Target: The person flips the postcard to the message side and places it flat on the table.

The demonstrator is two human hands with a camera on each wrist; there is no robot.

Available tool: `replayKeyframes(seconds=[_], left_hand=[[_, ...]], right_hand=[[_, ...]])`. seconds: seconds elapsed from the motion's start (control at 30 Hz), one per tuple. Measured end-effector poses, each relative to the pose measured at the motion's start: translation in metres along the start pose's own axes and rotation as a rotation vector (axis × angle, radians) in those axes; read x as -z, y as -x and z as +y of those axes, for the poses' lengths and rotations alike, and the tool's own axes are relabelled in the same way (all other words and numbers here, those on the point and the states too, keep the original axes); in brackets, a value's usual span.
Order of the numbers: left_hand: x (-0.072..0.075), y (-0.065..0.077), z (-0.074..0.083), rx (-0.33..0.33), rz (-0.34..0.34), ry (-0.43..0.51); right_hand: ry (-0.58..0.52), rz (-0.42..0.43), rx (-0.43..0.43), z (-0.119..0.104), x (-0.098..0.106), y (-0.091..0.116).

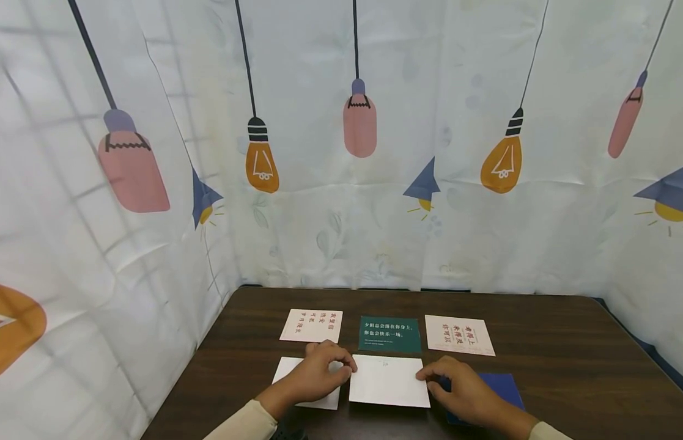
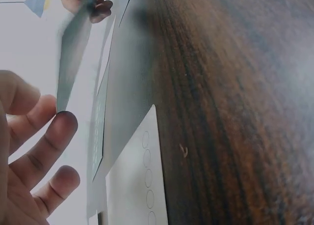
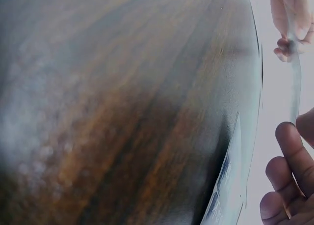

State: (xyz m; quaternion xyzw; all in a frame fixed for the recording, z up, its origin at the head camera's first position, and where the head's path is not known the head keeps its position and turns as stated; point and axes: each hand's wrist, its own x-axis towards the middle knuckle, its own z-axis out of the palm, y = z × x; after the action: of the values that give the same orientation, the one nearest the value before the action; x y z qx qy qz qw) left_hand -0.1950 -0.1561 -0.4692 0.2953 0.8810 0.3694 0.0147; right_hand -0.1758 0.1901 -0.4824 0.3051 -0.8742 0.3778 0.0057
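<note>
Both hands hold a postcard (image 1: 389, 384) up off the table, its mostly white side toward the head camera. My left hand (image 1: 323, 369) pinches its left edge between thumb and fingers. At the right edge, my right hand (image 1: 463, 386) pinches it the same way. The left wrist view shows the card's other face (image 2: 73, 58) as dark greenish. Beneath the left hand lies a white card (image 1: 326, 401), partly covered; a row of small ovals runs along it in the left wrist view. A blue card (image 1: 501, 388) lies under the right hand, partly hidden.
Behind the held card, three cards lie in a row: a white one with red writing (image 1: 310, 325), a dark green one with white writing (image 1: 389, 334) and another white one with red writing (image 1: 459, 335). A lamp-patterned curtain (image 1: 330, 232) surrounds the brown table (image 1: 567, 342).
</note>
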Motion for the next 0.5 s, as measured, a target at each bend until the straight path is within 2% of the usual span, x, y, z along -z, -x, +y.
replayKeyframes(seconds=[0.3,0.5], left_hand=[[-0.0008,0.0021,-0.0025,-0.018,-0.028,0.017],[-0.003,0.0032,-0.0047,-0.01,-0.046,0.001]], right_hand=[[-0.025,-0.033,-0.014,0.0037,-0.0023,0.0003],[0.038,-0.054,-0.026,0.0034,-0.0042,-0.0011]])
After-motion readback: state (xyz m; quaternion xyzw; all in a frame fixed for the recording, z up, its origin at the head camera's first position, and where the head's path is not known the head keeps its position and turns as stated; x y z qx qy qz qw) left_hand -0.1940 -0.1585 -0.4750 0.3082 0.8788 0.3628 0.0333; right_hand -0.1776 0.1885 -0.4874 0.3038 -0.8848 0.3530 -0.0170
